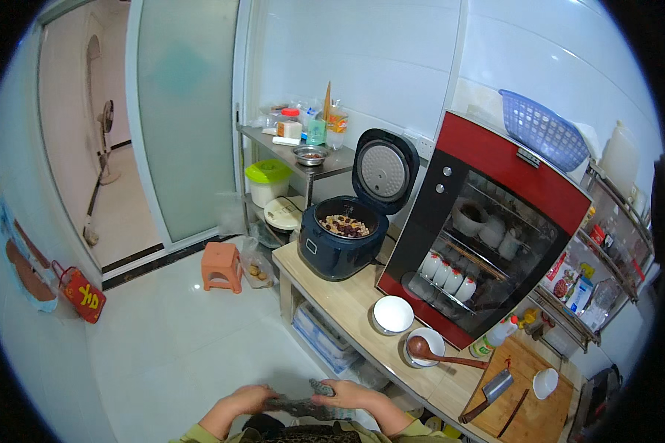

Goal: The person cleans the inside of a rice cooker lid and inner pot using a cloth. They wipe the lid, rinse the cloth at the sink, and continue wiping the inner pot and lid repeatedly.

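Observation:
Both my hands are low in the view, in front of my body. My left hand (253, 398) and my right hand (348, 395) grip a grey cloth (299, 407) stretched between them. To the right on the wooden counter (332, 299) stand a white bowl (393, 314) and a second white bowl (421, 362) with a brown wooden ladle (449, 359) laid across it. Further back, a dark blue rice cooker (332, 255) has its lid (385, 169) raised; beans and grains (344, 226) fill the bottom of its pot.
A red and black dish cabinet (476, 232) rises behind the bowls. On the cutting board (526, 387) lie a cleaver (497, 386), a chopstick-like stick (513, 412) and a small white cup (545, 383). An orange stool (221, 266) stands on the floor near a sliding glass door (185, 122).

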`<move>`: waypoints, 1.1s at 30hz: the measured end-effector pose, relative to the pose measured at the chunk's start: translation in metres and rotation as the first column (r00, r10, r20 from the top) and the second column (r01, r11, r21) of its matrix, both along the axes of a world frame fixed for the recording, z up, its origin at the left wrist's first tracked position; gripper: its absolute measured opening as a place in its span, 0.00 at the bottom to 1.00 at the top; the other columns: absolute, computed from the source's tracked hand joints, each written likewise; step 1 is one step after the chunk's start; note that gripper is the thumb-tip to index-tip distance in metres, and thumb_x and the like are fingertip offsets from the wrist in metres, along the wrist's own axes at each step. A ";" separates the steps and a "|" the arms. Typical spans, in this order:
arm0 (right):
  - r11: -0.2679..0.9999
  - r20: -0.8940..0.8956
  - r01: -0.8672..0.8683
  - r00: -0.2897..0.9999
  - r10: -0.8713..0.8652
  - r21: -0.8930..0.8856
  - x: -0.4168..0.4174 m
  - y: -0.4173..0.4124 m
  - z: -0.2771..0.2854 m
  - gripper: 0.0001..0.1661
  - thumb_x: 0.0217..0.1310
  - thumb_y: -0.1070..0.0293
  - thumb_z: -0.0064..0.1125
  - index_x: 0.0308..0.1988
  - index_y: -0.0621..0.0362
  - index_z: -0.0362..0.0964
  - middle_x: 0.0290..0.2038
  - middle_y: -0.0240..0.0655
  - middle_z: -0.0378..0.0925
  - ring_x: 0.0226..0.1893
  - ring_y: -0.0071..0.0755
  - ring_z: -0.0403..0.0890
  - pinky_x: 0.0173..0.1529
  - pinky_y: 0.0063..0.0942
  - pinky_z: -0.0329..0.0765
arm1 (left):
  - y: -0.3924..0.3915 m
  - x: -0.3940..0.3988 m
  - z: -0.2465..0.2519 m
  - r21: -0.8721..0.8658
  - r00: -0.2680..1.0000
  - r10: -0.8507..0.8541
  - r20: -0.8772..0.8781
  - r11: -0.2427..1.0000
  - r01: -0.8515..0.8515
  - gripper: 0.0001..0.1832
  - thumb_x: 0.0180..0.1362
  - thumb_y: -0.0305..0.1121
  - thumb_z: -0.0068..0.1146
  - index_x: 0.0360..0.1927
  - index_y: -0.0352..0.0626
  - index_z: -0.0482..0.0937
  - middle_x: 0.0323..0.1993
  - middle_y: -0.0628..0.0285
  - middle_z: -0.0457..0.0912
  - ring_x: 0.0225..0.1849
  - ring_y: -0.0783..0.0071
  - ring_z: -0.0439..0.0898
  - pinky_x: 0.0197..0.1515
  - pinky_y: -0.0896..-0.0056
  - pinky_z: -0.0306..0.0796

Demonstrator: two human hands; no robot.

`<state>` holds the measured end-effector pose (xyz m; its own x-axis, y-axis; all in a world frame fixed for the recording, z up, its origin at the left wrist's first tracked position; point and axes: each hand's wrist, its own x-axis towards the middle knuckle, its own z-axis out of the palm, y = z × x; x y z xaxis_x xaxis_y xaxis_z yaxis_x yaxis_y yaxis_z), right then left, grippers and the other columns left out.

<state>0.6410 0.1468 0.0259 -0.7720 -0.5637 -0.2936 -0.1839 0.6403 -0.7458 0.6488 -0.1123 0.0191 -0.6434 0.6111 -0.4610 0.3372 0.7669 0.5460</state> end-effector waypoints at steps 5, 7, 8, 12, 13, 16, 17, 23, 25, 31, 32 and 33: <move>0.972 0.110 -0.131 0.988 0.111 0.195 -0.075 -0.014 0.029 0.32 0.52 0.42 0.50 0.46 0.57 0.68 0.43 0.50 0.70 0.47 0.49 0.69 0.48 0.32 0.67 | -0.040 -0.113 0.005 0.004 0.966 -0.107 -0.235 0.994 0.112 0.14 0.47 0.34 0.53 0.39 0.50 0.77 0.37 0.58 0.72 0.43 0.58 0.71 0.44 0.62 0.67; 0.968 0.051 -0.085 0.996 0.075 0.235 -0.111 -0.014 0.010 0.29 0.52 0.44 0.51 0.44 0.57 0.70 0.42 0.49 0.70 0.48 0.48 0.68 0.49 0.31 0.66 | -0.051 -0.166 0.004 -0.011 0.940 -0.200 -0.277 0.979 0.205 0.12 0.47 0.34 0.53 0.38 0.48 0.77 0.39 0.58 0.72 0.44 0.57 0.70 0.44 0.63 0.66; 0.966 0.027 -0.062 0.998 0.057 0.252 -0.125 -0.014 0.003 0.27 0.52 0.46 0.52 0.43 0.57 0.71 0.42 0.48 0.70 0.49 0.47 0.67 0.49 0.31 0.66 | -0.054 -0.190 0.002 0.072 0.920 -0.226 -0.320 0.963 0.261 0.12 0.48 0.35 0.53 0.38 0.48 0.78 0.40 0.58 0.72 0.44 0.57 0.70 0.44 0.63 0.66; 0.971 -0.238 0.240 0.944 -0.227 0.023 -0.163 -0.024 -0.002 0.25 0.51 0.50 0.56 0.41 0.58 0.72 0.44 0.48 0.68 0.47 0.47 0.68 0.51 0.34 0.64 | -0.054 -0.294 0.033 0.203 0.861 -0.391 -0.325 0.860 0.468 0.12 0.52 0.41 0.51 0.36 0.46 0.78 0.43 0.58 0.73 0.42 0.57 0.72 0.43 0.62 0.66; 0.949 -0.263 0.315 0.917 -0.300 0.014 -0.172 -0.026 -0.005 0.21 0.53 0.54 0.56 0.40 0.58 0.73 0.39 0.43 0.71 0.38 0.38 0.73 0.41 0.31 0.72 | -0.047 -0.316 0.049 0.166 0.866 -0.457 -0.204 0.855 0.491 0.13 0.53 0.42 0.51 0.37 0.46 0.77 0.43 0.58 0.73 0.43 0.56 0.71 0.43 0.62 0.66; 0.768 0.313 0.640 0.730 -0.608 -0.003 -0.195 -0.036 0.042 0.17 0.54 0.60 0.55 0.41 0.59 0.71 0.33 0.38 0.72 0.28 0.27 0.74 0.25 0.26 0.74 | -0.032 -0.376 0.075 0.228 0.897 -0.442 0.017 0.875 0.427 0.14 0.53 0.42 0.53 0.39 0.46 0.73 0.37 0.63 0.74 0.40 0.64 0.73 0.42 0.67 0.67; 0.629 0.286 0.766 0.637 -0.716 -0.132 -0.201 -0.038 0.042 0.13 0.53 0.66 0.56 0.40 0.59 0.72 0.27 0.29 0.70 0.21 0.17 0.69 0.14 0.18 0.68 | -0.028 -0.395 0.078 0.378 0.895 -0.444 -0.041 0.822 0.425 0.15 0.52 0.42 0.54 0.39 0.46 0.72 0.36 0.64 0.74 0.40 0.68 0.73 0.42 0.69 0.66; 0.042 0.416 0.836 0.315 -0.853 -0.547 -0.266 -0.002 0.058 0.10 0.48 0.77 0.57 0.35 0.59 0.72 0.28 0.33 0.73 0.25 0.22 0.73 0.25 0.24 0.80 | 0.050 -0.518 0.084 0.638 0.907 -0.421 0.000 0.699 0.324 0.13 0.49 0.32 0.59 0.37 0.41 0.73 0.33 0.68 0.74 0.38 0.83 0.69 0.42 0.78 0.64; -0.028 0.353 0.787 0.244 -0.904 -0.616 -0.304 0.009 0.076 0.11 0.48 0.77 0.56 0.37 0.62 0.73 0.29 0.33 0.73 0.25 0.21 0.74 0.26 0.22 0.78 | 0.077 -0.548 0.094 0.707 0.940 -0.330 -0.090 0.644 0.294 0.09 0.49 0.29 0.58 0.34 0.40 0.74 0.29 0.67 0.75 0.33 0.82 0.70 0.37 0.78 0.65; 0.148 -0.432 0.791 -0.158 -0.888 -0.594 -0.432 0.089 0.064 0.12 0.44 0.73 0.59 0.35 0.60 0.76 0.32 0.40 0.74 0.31 0.34 0.76 0.36 0.26 0.72 | 0.170 -0.637 0.113 0.775 0.983 0.006 -0.182 0.616 0.140 0.08 0.46 0.25 0.54 0.33 0.39 0.75 0.19 0.64 0.74 0.20 0.80 0.71 0.22 0.79 0.66; 0.202 -0.618 0.824 -0.211 -0.757 -0.529 -0.450 0.093 0.066 0.12 0.43 0.72 0.59 0.34 0.59 0.76 0.33 0.43 0.74 0.33 0.39 0.76 0.39 0.29 0.72 | 0.183 -0.650 0.113 0.734 0.930 0.077 -0.360 0.638 0.232 0.09 0.44 0.25 0.54 0.32 0.39 0.75 0.21 0.63 0.74 0.21 0.77 0.72 0.25 0.77 0.68; 0.228 -0.670 0.839 -0.201 -0.715 -0.494 -0.465 0.100 0.057 0.13 0.43 0.73 0.59 0.35 0.59 0.75 0.34 0.44 0.73 0.33 0.40 0.76 0.39 0.29 0.72 | 0.197 -0.662 0.101 0.731 0.887 0.148 -0.438 0.633 0.255 0.11 0.42 0.28 0.54 0.33 0.41 0.76 0.28 0.60 0.77 0.28 0.67 0.75 0.33 0.71 0.69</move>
